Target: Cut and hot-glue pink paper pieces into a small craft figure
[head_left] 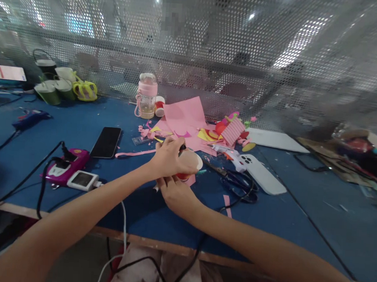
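My left hand (167,157) is closed over a small paper cup (191,161), red outside with a white round face, lying tilted on the blue table (80,130). A short dark tip like a pen (182,147) sticks out between its fingers. My right hand (176,194) lies just below, fingers curled up against the cup's red underside. Pink paper sheets (185,113) and coloured scraps (208,136) lie right behind the cup. Black scissors (238,184) rest to the right of my hands.
A black phone (106,142), a pink device (66,167) and a white charger (82,180) with cables lie at the left. A pink bottle (146,95) stands at the back. A white phone (261,173) lies at the right. Perforated metal screen (245,55) behind.
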Demonstrator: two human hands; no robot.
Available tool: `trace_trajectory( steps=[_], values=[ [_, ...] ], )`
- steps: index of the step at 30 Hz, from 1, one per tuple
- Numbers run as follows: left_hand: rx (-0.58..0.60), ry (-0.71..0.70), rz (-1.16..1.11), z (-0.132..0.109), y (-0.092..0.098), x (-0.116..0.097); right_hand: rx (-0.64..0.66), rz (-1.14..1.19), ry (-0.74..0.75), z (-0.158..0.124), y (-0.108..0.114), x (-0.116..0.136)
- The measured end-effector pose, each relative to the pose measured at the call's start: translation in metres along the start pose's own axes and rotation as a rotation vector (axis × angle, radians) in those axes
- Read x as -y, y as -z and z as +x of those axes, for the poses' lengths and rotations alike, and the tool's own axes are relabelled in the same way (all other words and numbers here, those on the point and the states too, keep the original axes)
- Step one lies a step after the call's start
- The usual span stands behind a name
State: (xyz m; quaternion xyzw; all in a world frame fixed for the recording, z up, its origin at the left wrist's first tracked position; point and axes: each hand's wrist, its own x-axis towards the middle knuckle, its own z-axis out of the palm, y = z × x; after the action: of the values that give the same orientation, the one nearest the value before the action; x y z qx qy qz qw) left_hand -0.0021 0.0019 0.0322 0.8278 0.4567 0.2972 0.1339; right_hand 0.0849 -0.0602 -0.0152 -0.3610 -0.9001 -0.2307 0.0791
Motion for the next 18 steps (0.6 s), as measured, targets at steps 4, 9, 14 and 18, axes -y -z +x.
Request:
trace_trajectory(
  steps=[4, 9, 14, 18],
  values=[
    [0.005, -0.005, -0.016, 0.001, 0.0, 0.0, 0.058, 0.016, -0.015, 0.004, 0.0, -0.002],
    [0.013, -0.003, -0.025, 0.001, 0.001, 0.0, 0.053, 0.006, -0.007, 0.004, -0.001, -0.001],
    [0.031, 0.011, 0.007, 0.0, 0.004, -0.002, -0.009, -0.013, 0.038, 0.001, 0.002, -0.001],
    [0.04, 0.022, 0.017, -0.001, 0.005, -0.003, -0.046, -0.007, 0.083, -0.006, 0.006, -0.001]
  ],
)
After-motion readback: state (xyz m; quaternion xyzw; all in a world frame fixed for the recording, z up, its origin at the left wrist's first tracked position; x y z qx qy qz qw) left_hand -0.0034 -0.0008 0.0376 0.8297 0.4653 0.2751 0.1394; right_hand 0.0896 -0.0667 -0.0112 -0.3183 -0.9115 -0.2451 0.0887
